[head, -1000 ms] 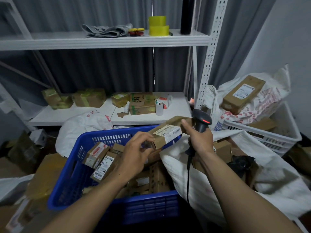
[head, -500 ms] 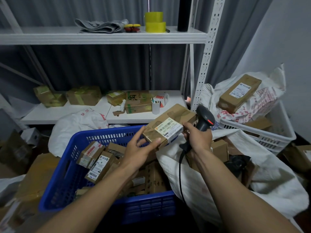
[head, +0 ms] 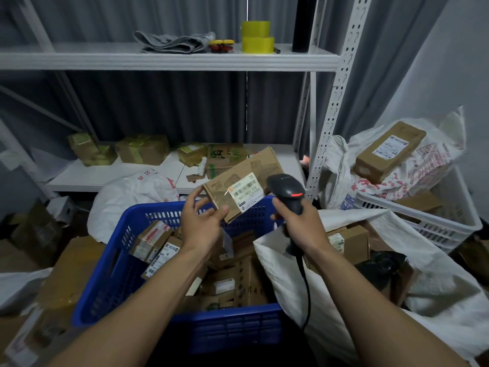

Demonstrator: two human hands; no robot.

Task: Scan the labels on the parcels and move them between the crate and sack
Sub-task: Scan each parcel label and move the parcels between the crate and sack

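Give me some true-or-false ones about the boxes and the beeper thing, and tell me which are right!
1. The left hand holds a cardboard parcel with its label facing the camera. True.
2. The right hand is empty. False: it grips a black scanner.
3. The crate below the hands is red. False: the crate is blue, and it has parcels inside.
4. Two yellow tape rolls sit on the top shelf. True.
5. A white sack lies just right of the crate. True.
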